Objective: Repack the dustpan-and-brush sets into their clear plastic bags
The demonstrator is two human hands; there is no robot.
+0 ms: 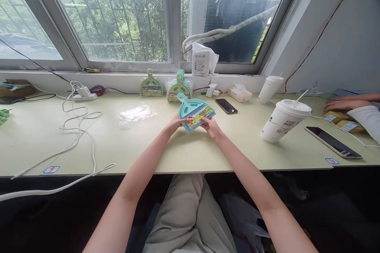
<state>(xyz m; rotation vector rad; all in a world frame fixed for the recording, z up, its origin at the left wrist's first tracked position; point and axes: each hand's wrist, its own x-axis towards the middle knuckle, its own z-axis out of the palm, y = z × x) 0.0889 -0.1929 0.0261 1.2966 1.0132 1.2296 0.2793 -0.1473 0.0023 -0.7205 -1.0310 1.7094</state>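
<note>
Head view: both hands hold a teal mini dustpan set (194, 114) just above the pale counter (148, 146), in front of the two green sets (166, 87) leaning at the window sill. The left hand (175, 123) pinches its lower left edge; the right hand (210, 124) has its fingers pressed on the yellow label corner. This looks like handling or unwrapping the set. An empty clear wrapper (135, 112) lies left of the dustpan set; any peeling wants a steady left-hand hold.

— Where are the 2 arms?
— Both bare forearms stretch toward mid-frame. The left hand (175, 123) and right hand (211, 125) sit close together, fingers curled in a grip.
</note>
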